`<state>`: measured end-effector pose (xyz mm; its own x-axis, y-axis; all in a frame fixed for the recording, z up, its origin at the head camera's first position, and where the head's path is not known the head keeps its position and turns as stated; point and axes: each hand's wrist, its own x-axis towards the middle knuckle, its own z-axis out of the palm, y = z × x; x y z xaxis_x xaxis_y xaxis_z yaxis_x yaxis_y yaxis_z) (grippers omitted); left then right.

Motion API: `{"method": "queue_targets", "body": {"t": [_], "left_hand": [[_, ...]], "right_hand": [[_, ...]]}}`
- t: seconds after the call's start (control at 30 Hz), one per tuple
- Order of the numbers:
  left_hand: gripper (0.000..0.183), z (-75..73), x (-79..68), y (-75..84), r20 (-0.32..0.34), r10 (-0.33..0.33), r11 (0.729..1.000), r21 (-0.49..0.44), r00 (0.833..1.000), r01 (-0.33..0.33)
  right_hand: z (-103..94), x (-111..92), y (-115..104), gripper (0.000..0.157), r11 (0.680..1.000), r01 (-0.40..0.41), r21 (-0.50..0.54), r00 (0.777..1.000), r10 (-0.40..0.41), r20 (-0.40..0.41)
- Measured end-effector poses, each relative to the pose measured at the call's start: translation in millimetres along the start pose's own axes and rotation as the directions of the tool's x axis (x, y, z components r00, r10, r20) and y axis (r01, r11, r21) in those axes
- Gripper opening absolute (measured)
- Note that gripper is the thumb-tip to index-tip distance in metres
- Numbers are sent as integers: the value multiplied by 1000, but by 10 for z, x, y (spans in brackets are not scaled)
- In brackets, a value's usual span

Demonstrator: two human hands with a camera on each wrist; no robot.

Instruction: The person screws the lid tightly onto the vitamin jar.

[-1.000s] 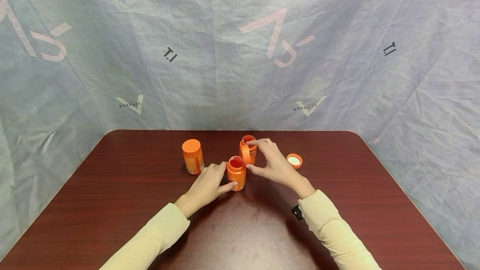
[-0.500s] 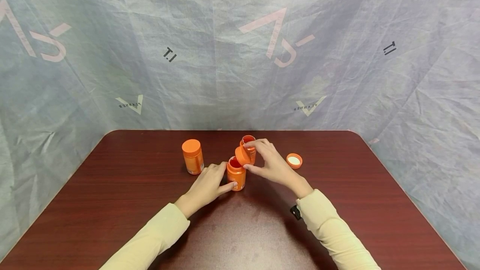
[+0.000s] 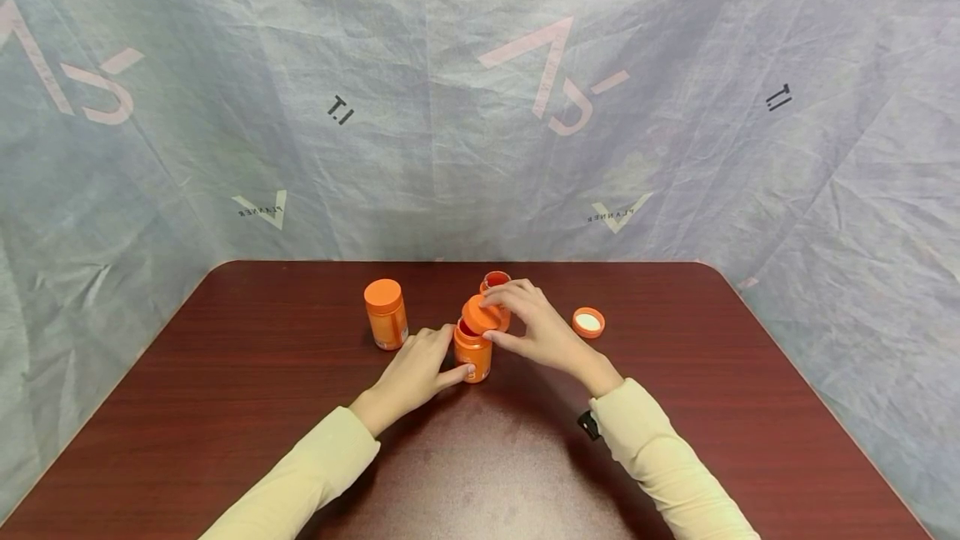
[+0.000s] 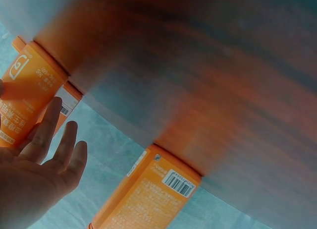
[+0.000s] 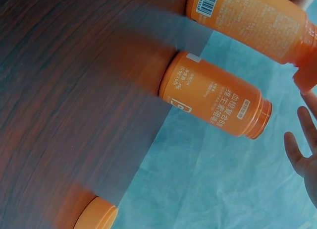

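Note:
An orange bottle with a screw neck stands upright on the table. My left hand grips it around the body, thumb on the near side; its label faces the left wrist view, where the hand lies alongside. Between thumb and fingers, my right hand pinches an orange cap, tilted over that bottle's mouth and covering part of it. In the right wrist view the cap meets the neck at an angle. Just behind stands a second uncapped orange bottle, partly hidden by the right hand in the head view.
A capped orange bottle stands left of the hands. To the right, another orange cap lies with its white inside up. The dark red wooden table ends at a grey cloth backdrop.
My right hand has shifted slightly left, tipping the cap from nearly on edge beside the bottle to a flatter tilt over its mouth. The left hand and its bottle stay in place.

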<state>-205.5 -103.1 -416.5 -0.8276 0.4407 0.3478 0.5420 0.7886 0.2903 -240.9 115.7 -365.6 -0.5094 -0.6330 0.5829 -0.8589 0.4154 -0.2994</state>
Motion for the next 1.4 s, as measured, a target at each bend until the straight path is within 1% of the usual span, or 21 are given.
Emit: {"method": "queue_targets", "body": {"t": [0.13, 0.4, 0.6, 0.83, 1.13, 1.23, 1.4], "left_hand": [[54, -7, 3, 5, 15, -11, 1000, 5, 1000, 11], [53, -1, 6, 6, 25, -21, 1000, -1, 999, 21], [52, -3, 7, 2, 40, -26, 1000, -9, 999, 26], [53, -3, 4, 6, 37, -26, 1000, -2, 999, 26], [52, -7, 10, -4, 42, -23, 1000, 2, 999, 23], [52, -6, 9, -4, 40, -21, 1000, 3, 999, 21], [49, 0, 5, 0, 24, -14, 1000, 8, 1000, 14]], "right_hand": [[11, 2, -2, 34, 1000, 4, 2, 1000, -4, 8], [18, 6, -3, 29, 1000, 7, 23, 1000, -8, 28], [26, 7, -12, 27, 999, 24, 30, 999, -25, 34], [35, 19, -11, 26, 997, 69, 25, 997, -70, 40], [30, 30, -2, 27, 996, 87, 20, 995, -88, 48], [32, 33, -10, 27, 996, 83, 19, 995, -84, 50], [37, 32, -33, 27, 999, 48, 19, 996, -50, 80]]}}
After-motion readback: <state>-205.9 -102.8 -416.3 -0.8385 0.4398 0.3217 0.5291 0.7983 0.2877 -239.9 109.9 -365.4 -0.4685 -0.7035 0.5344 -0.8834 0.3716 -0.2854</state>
